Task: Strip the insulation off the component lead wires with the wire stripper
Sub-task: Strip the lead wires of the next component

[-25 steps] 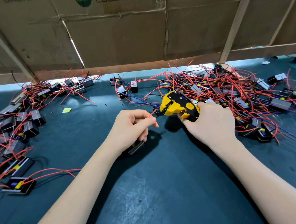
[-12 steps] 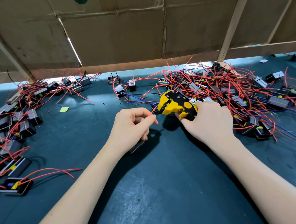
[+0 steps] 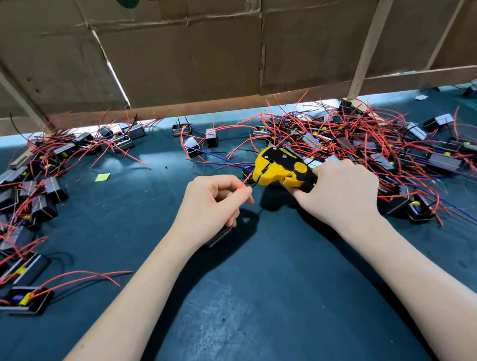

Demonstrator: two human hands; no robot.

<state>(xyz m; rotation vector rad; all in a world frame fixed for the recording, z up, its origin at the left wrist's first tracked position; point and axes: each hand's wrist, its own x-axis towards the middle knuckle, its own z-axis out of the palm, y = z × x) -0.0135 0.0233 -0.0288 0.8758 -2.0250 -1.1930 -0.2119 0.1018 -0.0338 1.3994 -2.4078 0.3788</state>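
The wire stripper, yellow and black, was held just above the table near the middle, a little toward the far edge, its head pointing to the left. The right hand gripped its handles, fingers curled tight round them so that only the head and the yellow pivot showed. A red lead wire ran from the stripper's mouth down to the left hand, which pinched it between thumb and forefinger, the other fingers curled in. Under that hand a black component lay partly hidden, one edge showing below the knuckles; whether the fingers also held it could not be told. Beyond the right hand, toward the far right corner, a dense heap of components sprawled with red and blue wires tangled over it. Along the left edge a second group of components lay more loosely, red leads trailing toward the middle. A small yellow-green scrap of paper sat on the dark green surface between that group and the hands. Cardboard sheets hung above the far edge.
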